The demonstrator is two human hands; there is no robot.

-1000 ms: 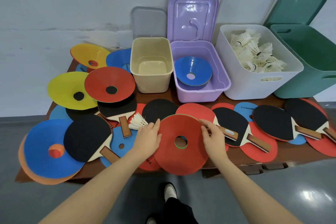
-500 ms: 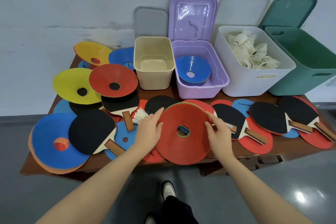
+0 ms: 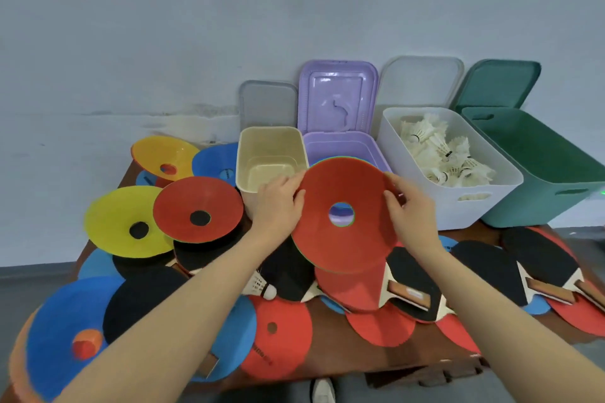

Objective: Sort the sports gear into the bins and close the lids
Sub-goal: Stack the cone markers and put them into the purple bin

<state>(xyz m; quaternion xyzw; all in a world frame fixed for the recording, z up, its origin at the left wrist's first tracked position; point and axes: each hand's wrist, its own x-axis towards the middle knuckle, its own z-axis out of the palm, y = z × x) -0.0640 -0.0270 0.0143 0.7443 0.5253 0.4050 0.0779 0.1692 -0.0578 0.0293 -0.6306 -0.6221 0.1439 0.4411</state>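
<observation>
Both hands hold the red disc (image 3: pixel 340 206) by its edges: left hand (image 3: pixel 280 203) grips the left edge, right hand (image 3: pixel 409 209) the right. The disc is lifted (tilted toward the camera) in front of the purple bin (image 3: pixel 340 147), perhaps over its near rim. Paddles (image 3: pixel 409 285) lie below on the table (image 3: pixel 327 366).

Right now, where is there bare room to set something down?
The empty cream plastic bin and the dark green bin, as far as visible, are free. The brown tabletop is bare only along its near edge. Elsewhere cones and paddles overlap, and white shuttlecocks fill the white bin.
</observation>
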